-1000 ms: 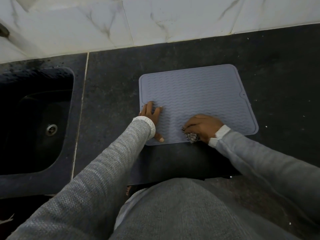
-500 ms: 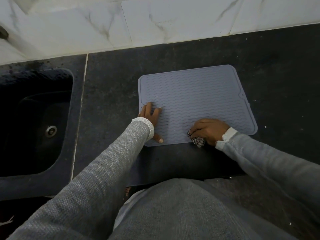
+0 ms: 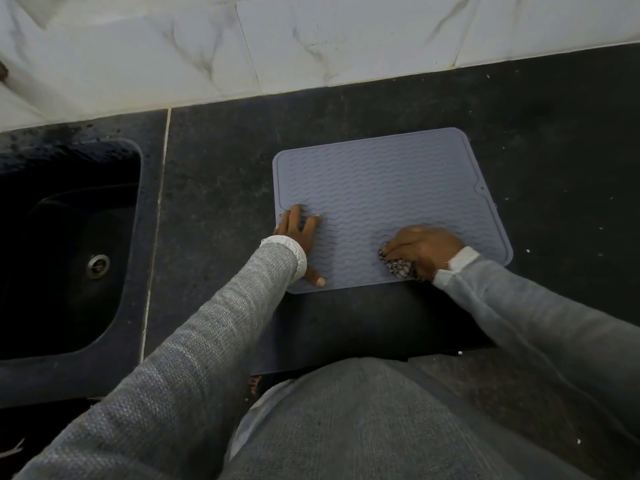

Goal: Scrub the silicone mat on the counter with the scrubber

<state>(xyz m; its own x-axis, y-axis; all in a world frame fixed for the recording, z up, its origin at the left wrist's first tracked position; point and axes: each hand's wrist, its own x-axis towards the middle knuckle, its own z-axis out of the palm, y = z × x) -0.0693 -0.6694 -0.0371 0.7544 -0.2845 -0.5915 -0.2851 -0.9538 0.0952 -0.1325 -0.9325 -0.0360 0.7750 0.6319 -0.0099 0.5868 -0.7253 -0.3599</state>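
A grey-blue silicone mat (image 3: pixel 388 181) with wavy ridges lies flat on the dark stone counter (image 3: pixel 214 188). My left hand (image 3: pixel 299 233) presses flat on the mat's near left corner, fingers straight and thumb spread toward the near edge. My right hand (image 3: pixel 424 249) is curled over a speckled wiry scrubber (image 3: pixel 400 266), holding it against the mat close to its near edge, right of centre. Most of the scrubber is hidden under my fingers.
A black sink (image 3: pixel 62 244) with a metal drain (image 3: pixel 98 266) is sunk into the counter to the left. White marble-look wall tiles (image 3: pixel 311 46) run along the back. My grey-clothed body stands against the counter's near edge.
My right hand slid the scrubber to the right along the mat's near edge, then came back a little to the left. My left hand stayed pressed on the corner.
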